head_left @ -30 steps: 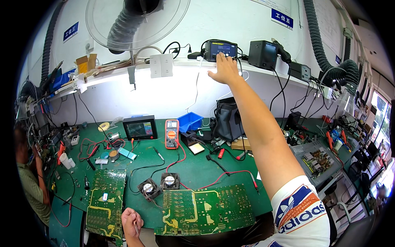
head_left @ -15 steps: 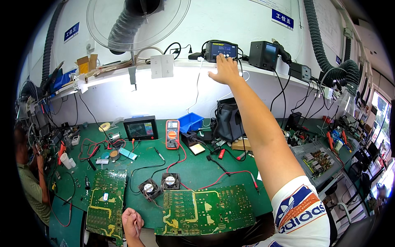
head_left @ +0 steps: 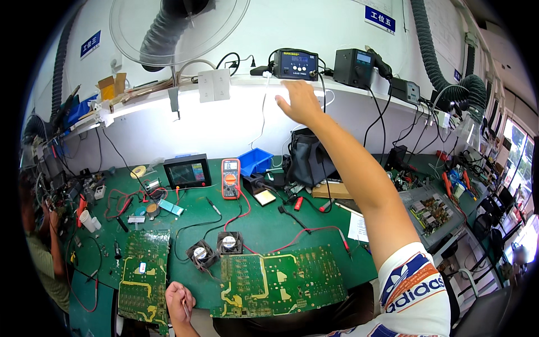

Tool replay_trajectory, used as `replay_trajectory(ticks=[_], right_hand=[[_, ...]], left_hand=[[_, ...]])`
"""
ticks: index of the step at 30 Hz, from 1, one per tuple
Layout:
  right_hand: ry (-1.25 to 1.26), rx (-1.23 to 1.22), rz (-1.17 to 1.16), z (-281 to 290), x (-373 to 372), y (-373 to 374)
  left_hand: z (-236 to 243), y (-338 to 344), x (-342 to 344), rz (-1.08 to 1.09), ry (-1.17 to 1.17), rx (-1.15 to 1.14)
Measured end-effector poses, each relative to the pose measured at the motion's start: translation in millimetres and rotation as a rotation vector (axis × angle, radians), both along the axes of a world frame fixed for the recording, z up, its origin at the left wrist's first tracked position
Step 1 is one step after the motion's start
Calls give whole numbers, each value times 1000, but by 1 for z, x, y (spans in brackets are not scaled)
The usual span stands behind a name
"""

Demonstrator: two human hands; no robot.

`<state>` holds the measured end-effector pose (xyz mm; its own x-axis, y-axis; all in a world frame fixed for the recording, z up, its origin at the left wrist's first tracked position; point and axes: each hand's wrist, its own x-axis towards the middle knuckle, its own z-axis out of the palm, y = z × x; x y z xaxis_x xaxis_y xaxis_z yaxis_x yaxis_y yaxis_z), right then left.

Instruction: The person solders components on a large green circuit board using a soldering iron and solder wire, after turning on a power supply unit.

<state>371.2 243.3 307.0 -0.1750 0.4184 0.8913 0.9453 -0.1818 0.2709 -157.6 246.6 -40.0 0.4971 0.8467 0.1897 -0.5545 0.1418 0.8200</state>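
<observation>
My right hand (head_left: 300, 101) is stretched up to the white shelf, fingers spread, just below the dark blue soldering station (head_left: 296, 64); it holds nothing. My left hand (head_left: 178, 300) rests at the bench's front edge, closed around a thin metal tool. It lies between a large green circuit board (head_left: 281, 281) and a second green board (head_left: 140, 272). Two small black fans (head_left: 216, 248) stand just behind the large board.
On the green mat lie an orange multimeter (head_left: 231, 178), a small screen (head_left: 187, 172), a blue bin (head_left: 255, 160), a black bag (head_left: 309, 160) and red and black test leads. A second black unit (head_left: 353, 66) sits on the shelf. Another person (head_left: 39, 253) works at the left.
My right hand has dropped slightly from the soldering station's front to just below it. The left hand has stayed put.
</observation>
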Motion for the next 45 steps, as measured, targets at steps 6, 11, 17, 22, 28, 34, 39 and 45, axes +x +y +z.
replay_trajectory(ticks=[6,11,17,22,28,34,39,45], right_hand=[[-146,-319,261,-49,-46,-74],[-2,-375,284,-88,-50,-130],[317,-476,261,-163,-34,-167],[494,-626,258,-218,-11,-163],[603,-638,167,-245,5,-155],[993,-738,192,-260,-9,-120],[1463,-855,391,-280,-72,-47],[2062,-451,415,-304,-59,41]], left_hand=[[1,-1,0,15,20,20],[-2,1,2,-4,42,43],[-2,1,1,2,57,45],[2,-2,3,42,88,-8],[0,-2,2,50,112,20],[0,-1,4,56,116,27],[2,0,2,43,122,-1],[1,1,-1,34,114,-8]])
